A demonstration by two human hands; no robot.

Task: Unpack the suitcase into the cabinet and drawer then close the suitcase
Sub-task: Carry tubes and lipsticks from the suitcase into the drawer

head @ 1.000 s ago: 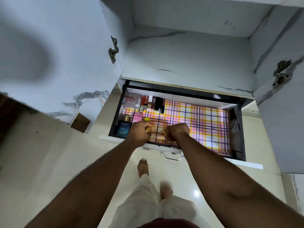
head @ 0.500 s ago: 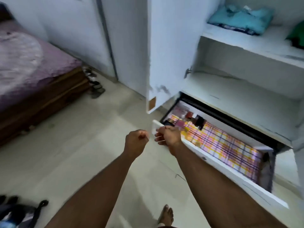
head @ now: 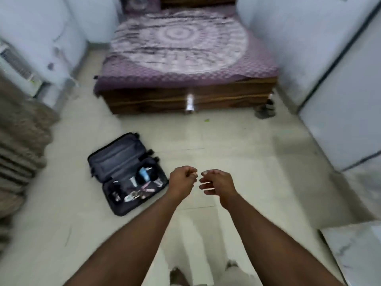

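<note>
Open suitcase (head: 125, 174) on the floor (head: 237, 157), near left, small items still inside. Your left hand (head: 181, 183) has fingers curled together, holding nothing visible; right hand (head: 218, 183) fingers loosely apart. Risk: small loose items may slip from a hurried handful

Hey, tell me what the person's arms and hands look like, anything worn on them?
Both forearms are bare as far as the frame shows, no sleeves visible. The left hand and right hand show no gloves, watch or bracelets; the picture is too blurred to rule out rings.
</note>
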